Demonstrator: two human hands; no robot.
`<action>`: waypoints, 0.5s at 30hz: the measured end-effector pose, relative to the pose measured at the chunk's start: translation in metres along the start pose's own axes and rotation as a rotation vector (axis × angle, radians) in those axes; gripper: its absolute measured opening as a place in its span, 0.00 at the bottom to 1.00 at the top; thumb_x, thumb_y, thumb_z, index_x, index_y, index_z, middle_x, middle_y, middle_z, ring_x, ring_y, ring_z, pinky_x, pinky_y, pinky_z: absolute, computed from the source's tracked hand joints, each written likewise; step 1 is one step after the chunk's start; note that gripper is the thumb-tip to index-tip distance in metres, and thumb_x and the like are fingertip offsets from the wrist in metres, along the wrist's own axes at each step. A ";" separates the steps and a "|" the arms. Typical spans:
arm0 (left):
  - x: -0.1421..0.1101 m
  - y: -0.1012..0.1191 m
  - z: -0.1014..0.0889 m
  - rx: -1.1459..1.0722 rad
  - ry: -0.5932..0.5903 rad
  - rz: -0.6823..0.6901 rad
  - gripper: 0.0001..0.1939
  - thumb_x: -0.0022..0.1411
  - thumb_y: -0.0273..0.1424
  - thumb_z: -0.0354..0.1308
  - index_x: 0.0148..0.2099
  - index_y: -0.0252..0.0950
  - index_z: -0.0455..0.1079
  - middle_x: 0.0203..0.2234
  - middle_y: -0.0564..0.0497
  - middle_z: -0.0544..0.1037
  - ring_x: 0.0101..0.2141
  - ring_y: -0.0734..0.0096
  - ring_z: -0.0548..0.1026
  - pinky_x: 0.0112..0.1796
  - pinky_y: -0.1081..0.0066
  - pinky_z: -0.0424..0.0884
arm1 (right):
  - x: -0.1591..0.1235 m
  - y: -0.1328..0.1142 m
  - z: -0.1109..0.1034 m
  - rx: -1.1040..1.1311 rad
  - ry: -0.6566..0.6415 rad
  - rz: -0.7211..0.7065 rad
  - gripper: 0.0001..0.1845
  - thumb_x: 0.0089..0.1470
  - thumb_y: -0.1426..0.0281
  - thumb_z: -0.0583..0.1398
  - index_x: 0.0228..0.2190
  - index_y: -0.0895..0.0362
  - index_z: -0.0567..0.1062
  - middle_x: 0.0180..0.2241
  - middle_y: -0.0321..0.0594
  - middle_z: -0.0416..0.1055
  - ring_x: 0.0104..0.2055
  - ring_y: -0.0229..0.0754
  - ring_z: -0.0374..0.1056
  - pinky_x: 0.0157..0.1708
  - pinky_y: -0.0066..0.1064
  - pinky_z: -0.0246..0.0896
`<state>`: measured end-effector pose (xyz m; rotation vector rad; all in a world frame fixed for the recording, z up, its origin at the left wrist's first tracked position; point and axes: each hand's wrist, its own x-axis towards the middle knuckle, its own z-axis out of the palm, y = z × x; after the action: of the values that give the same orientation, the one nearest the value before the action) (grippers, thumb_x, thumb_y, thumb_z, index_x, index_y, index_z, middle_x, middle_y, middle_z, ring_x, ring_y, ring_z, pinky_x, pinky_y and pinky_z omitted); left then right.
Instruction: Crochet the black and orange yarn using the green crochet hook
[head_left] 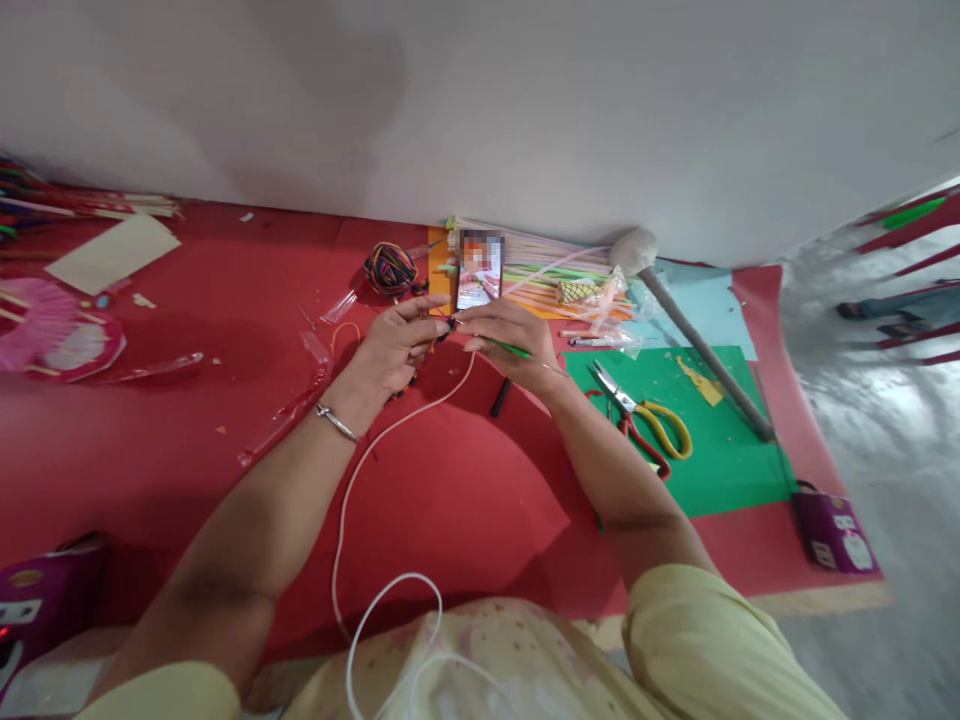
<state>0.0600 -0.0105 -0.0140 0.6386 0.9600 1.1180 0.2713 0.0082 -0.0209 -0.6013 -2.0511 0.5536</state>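
Near the middle of the red table, my left hand (401, 345) pinches a small dark piece of yarn work (448, 327) between thumb and fingers. My right hand (517, 335) grips a crochet hook with a green handle (512, 348), its tip meeting the yarn. Just behind the left hand sits a multicoloured ball of yarn (391, 270). A phone (480, 270) with a lit screen stands or leans behind both hands. Strands of yarn partly show under my left palm. A white cable (375, 440) curves from near my right hand toward my body.
On the right, pliers with yellow handles (660, 428) and a red-handled tool (646, 452) lie on a green sheet (720, 480), beside a grey-headed mallet (634, 252). Pink paper fans (37, 325) lie left. Purple boxes (832, 530) stand at the front corners. A wall rises behind.
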 end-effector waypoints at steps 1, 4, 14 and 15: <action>0.000 0.000 0.000 -0.001 0.004 0.005 0.23 0.41 0.23 0.73 0.45 0.33 0.80 0.17 0.60 0.70 0.14 0.88 0.54 0.18 0.78 0.44 | 0.000 0.000 0.000 0.006 0.001 0.003 0.12 0.64 0.57 0.66 0.45 0.47 0.85 0.46 0.42 0.85 0.49 0.45 0.81 0.51 0.39 0.76; 0.000 0.001 0.000 0.021 0.009 0.005 0.22 0.42 0.23 0.73 0.44 0.34 0.81 0.15 0.61 0.67 0.14 0.88 0.53 0.19 0.78 0.44 | 0.002 -0.001 -0.003 0.039 -0.013 0.044 0.14 0.64 0.55 0.66 0.44 0.48 0.85 0.44 0.42 0.86 0.48 0.46 0.81 0.51 0.40 0.76; -0.001 -0.001 0.002 0.009 -0.002 0.046 0.23 0.43 0.23 0.74 0.45 0.34 0.80 0.15 0.63 0.64 0.15 0.87 0.53 0.19 0.77 0.45 | 0.000 0.002 0.000 -0.008 0.014 -0.019 0.12 0.65 0.58 0.65 0.45 0.49 0.84 0.45 0.44 0.85 0.48 0.45 0.81 0.50 0.39 0.76; -0.001 -0.004 0.002 -0.004 0.005 0.073 0.25 0.43 0.24 0.75 0.47 0.35 0.80 0.15 0.63 0.64 0.15 0.87 0.53 0.19 0.77 0.46 | -0.002 0.002 0.003 -0.038 0.025 -0.043 0.12 0.66 0.59 0.65 0.46 0.50 0.84 0.46 0.44 0.84 0.48 0.45 0.81 0.50 0.40 0.76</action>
<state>0.0637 -0.0125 -0.0156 0.6719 0.9448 1.1865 0.2704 0.0084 -0.0244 -0.5822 -2.0502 0.4804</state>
